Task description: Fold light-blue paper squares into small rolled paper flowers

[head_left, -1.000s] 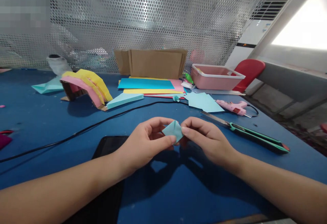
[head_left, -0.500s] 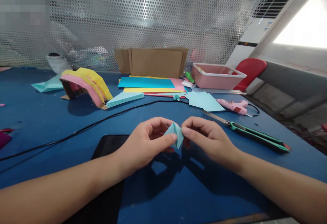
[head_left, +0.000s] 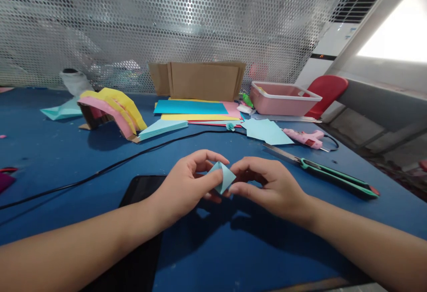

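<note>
A small light-blue folded paper piece (head_left: 225, 179), diamond-shaped with creases, is held above the blue table. My left hand (head_left: 191, 178) pinches its left side, thumb on the front face and the other fingers behind. Close by on the right, my right hand (head_left: 267, 183) has its thumb and index finger apart around the paper's right corner. Whether those fingertips touch the paper I cannot tell. A black tablet-like slab (head_left: 140, 194) lies beneath my left forearm.
A green-and-black utility knife (head_left: 336, 178) with its blade out lies right of my hands. Behind are a pink glue gun (head_left: 305, 138), blue paper sheets (head_left: 268, 131), folded paper (head_left: 163, 128), a yellow-and-pink arch (head_left: 115, 110), a pink basket (head_left: 283, 104) and a black cable (head_left: 133, 155).
The folded paper has shifted slightly left and turned, showing a smoother face. My right thumb and index finger, earlier pinched at its right corner, have spread apart.
</note>
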Demonstrator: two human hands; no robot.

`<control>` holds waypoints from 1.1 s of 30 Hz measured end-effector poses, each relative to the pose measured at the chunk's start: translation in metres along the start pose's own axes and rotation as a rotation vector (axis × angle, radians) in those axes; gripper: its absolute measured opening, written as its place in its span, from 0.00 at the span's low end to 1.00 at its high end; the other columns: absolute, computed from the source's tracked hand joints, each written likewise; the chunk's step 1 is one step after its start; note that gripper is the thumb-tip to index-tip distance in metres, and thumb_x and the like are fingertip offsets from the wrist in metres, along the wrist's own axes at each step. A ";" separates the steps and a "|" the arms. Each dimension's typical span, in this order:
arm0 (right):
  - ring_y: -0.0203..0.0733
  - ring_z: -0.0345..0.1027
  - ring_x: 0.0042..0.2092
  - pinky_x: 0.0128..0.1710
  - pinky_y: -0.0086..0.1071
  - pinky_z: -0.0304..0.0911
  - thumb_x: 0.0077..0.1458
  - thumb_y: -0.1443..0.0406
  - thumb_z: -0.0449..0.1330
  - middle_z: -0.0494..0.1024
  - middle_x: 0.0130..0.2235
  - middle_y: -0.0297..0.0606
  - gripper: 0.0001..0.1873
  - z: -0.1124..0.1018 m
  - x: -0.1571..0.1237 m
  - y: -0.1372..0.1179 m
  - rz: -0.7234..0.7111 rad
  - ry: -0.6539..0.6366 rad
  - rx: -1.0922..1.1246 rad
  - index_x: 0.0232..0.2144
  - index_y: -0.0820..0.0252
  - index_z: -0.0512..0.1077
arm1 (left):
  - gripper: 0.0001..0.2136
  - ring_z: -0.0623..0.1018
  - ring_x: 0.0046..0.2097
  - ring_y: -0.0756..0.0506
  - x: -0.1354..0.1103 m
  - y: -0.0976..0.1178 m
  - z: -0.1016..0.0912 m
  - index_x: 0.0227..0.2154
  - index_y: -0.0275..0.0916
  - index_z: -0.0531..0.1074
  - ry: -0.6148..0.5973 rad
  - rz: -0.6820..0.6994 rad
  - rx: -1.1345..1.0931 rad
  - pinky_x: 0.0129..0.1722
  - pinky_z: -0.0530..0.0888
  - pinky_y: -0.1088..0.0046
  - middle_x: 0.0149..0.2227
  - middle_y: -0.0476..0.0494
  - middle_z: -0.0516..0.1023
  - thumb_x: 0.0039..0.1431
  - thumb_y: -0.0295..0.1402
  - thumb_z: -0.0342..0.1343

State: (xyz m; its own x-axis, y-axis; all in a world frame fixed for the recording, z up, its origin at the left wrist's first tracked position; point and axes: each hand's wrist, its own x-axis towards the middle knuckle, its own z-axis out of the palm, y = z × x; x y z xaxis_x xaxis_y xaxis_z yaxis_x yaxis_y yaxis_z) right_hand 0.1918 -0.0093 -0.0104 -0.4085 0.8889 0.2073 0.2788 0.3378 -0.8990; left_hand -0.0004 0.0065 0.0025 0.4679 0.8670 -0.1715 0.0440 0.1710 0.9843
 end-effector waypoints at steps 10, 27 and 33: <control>0.38 0.70 0.27 0.28 0.31 0.67 0.48 0.53 0.68 0.78 0.27 0.37 0.17 -0.001 0.000 -0.004 0.176 0.009 0.086 0.27 0.60 0.72 | 0.10 0.76 0.26 0.51 -0.002 0.000 0.001 0.37 0.40 0.76 -0.021 0.057 0.035 0.24 0.75 0.79 0.27 0.51 0.77 0.57 0.40 0.60; 0.33 0.67 0.22 0.24 0.27 0.64 0.42 0.53 0.71 0.74 0.21 0.30 0.21 -0.003 0.004 -0.007 0.327 0.007 0.337 0.22 0.61 0.67 | 0.16 0.77 0.31 0.50 -0.007 0.003 0.003 0.43 0.41 0.72 -0.016 0.100 0.091 0.27 0.76 0.77 0.35 0.49 0.76 0.52 0.39 0.63; 0.33 0.68 0.24 0.27 0.28 0.65 0.43 0.54 0.71 0.74 0.22 0.31 0.19 -0.002 0.005 -0.007 0.332 0.006 0.410 0.25 0.62 0.71 | 0.14 0.79 0.33 0.49 -0.003 0.003 0.001 0.40 0.41 0.72 -0.036 0.053 0.083 0.28 0.74 0.78 0.35 0.49 0.78 0.52 0.40 0.64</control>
State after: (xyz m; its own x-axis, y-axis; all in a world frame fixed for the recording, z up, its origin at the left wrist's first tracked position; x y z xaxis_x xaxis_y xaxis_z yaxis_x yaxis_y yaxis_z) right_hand 0.1892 -0.0068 -0.0020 -0.3505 0.9297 -0.1132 0.0291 -0.1100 -0.9935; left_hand -0.0006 0.0040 0.0060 0.5027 0.8563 -0.1186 0.0902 0.0845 0.9923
